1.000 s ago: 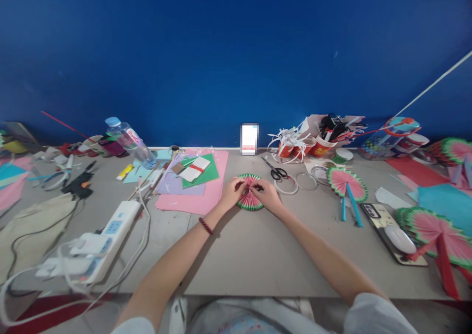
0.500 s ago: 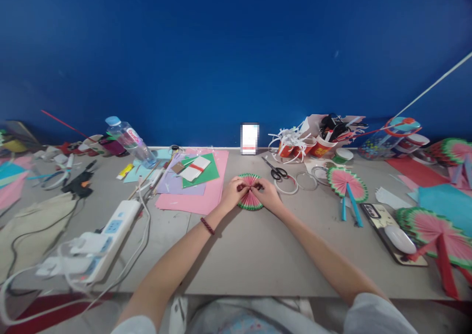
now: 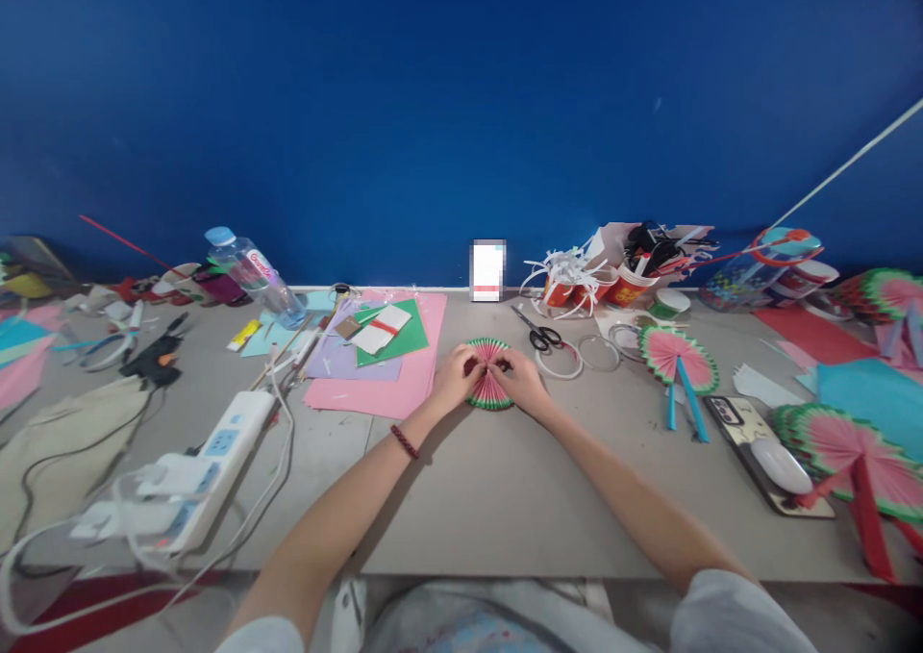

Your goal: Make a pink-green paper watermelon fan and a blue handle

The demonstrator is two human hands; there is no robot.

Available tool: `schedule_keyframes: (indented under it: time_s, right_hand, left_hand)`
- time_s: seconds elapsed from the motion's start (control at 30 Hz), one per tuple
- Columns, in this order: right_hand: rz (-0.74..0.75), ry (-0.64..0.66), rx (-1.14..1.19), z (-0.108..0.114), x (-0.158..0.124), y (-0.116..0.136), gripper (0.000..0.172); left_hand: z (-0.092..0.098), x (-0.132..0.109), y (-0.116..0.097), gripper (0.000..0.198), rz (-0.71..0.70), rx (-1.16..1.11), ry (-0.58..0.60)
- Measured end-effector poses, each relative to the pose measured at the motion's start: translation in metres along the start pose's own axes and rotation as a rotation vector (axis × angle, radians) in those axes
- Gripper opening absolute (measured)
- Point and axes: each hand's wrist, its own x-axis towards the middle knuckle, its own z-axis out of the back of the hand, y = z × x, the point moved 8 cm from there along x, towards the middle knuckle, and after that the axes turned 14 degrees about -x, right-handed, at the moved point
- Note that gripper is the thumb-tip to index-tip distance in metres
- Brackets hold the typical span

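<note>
The left hand (image 3: 454, 376) and right hand (image 3: 522, 382) pinch the fan (image 3: 490, 399) near its centre, fingertips close together from either side. It is a round of pink pleats with a green edge, low over the middle of the tabletop (image 3: 461, 518). Just beyond the right hand lie scissors (image 3: 546, 338) and a white ring (image 3: 561, 363); beside the left is pink paper (image 3: 367, 399). A blue-handled fan (image 3: 679, 357) rests farther right.
</note>
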Motion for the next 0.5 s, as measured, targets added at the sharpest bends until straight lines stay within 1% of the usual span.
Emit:
schedule_keyframes:
  time_s: [0.1, 0.17, 0.27, 0.33, 0.5]
  right_hand:
    - [-0.011, -0.017, -0.036, 0.0000, -0.0006, 0.0009, 0.011]
    - [-0.037, -0.021, -0.061, -0.0004, -0.0013, 0.0001, 0.010]
    - [-0.079, -0.017, -0.089, -0.0013, -0.0027, -0.0016, 0.011]
    - [-0.096, -0.017, -0.100, -0.0013, -0.0035, -0.0022, 0.010]
    - [-0.109, -0.015, -0.080, -0.0016, -0.0037, -0.0042, 0.010]
  left_hand:
    - [-0.0019, -0.0028, -0.0059, 0.008, -0.059, 0.087, 0.012]
    - [-0.0022, -0.0045, -0.0083, 0.008, -0.081, 0.141, -0.005]
    - [-0.0006, -0.0059, -0.0084, 0.007, -0.084, 0.200, -0.055]
    - [0.0001, -0.0061, -0.0070, 0.007, -0.079, 0.219, -0.068]
    - [-0.0008, -0.0049, -0.0043, 0.008, -0.083, 0.219, -0.015]
